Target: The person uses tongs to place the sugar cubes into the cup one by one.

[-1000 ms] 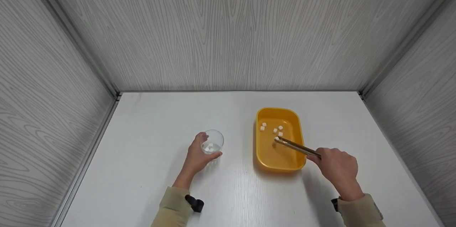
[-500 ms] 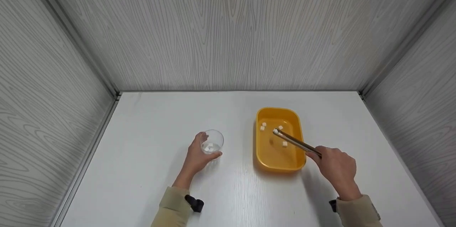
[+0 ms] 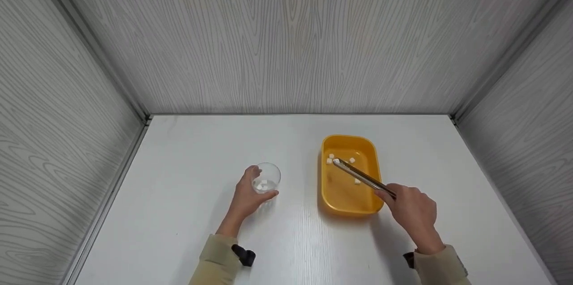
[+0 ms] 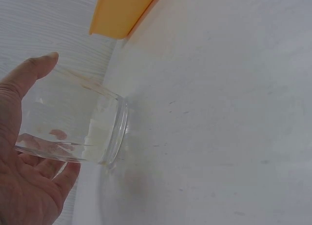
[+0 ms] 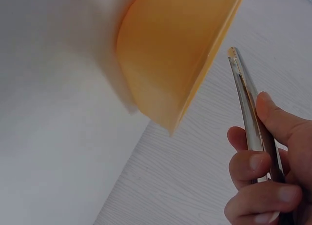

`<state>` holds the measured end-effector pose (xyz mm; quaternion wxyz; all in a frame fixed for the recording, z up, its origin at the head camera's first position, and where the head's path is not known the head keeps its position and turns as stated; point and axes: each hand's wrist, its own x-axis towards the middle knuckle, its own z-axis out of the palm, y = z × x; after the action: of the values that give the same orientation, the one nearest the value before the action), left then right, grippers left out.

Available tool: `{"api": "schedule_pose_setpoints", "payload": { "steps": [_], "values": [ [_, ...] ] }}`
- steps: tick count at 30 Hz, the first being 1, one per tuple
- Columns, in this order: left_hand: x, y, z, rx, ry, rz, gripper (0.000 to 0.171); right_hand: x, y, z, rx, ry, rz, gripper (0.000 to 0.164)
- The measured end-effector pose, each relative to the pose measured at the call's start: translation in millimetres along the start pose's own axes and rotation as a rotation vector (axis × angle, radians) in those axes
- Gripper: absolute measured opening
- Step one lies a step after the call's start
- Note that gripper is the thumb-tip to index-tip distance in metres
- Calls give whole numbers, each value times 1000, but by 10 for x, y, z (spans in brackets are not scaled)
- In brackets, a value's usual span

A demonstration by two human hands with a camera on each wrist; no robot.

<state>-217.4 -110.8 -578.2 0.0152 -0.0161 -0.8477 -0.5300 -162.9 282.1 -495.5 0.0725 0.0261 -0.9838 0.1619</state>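
Note:
My left hand [image 3: 247,192] grips a clear glass [image 3: 274,175] from its left side, thumb in front and fingers behind. A few white cubes [image 3: 264,182] lie at the bottom of the glass. My right hand [image 3: 412,206] holds long metal tweezers [image 3: 365,178], fingers wrapped round the shafts in the right wrist view. Their tips reach over the yellow tray [image 3: 349,210], with a small white cube [image 3: 337,160] at them. Several other cubes lie in the tray, one [image 3: 357,181] nearer the middle and one [image 3: 352,160] toward the back.
The tray stands to the right of the glass on a white table [image 3: 201,151]. Grey wood-grain panels, including the back panel [image 3: 286,39], enclose the table on the left, back and right. Each wrist wears a black band under a beige sleeve [image 3: 219,251].
The right hand and the tweezers have moved left and farther back over the tray, the cube at the tips shifting along. The left hand and glass have stayed in place.

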Motion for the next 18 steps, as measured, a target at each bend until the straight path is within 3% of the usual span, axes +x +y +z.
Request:
{"api": "schedule_pose_setpoints", "payload": {
  "steps": [18],
  "values": [
    [0, 26, -6, 25, 0, 6, 96, 23, -635, 129, 47, 43, -143, 25]
  ]
}}
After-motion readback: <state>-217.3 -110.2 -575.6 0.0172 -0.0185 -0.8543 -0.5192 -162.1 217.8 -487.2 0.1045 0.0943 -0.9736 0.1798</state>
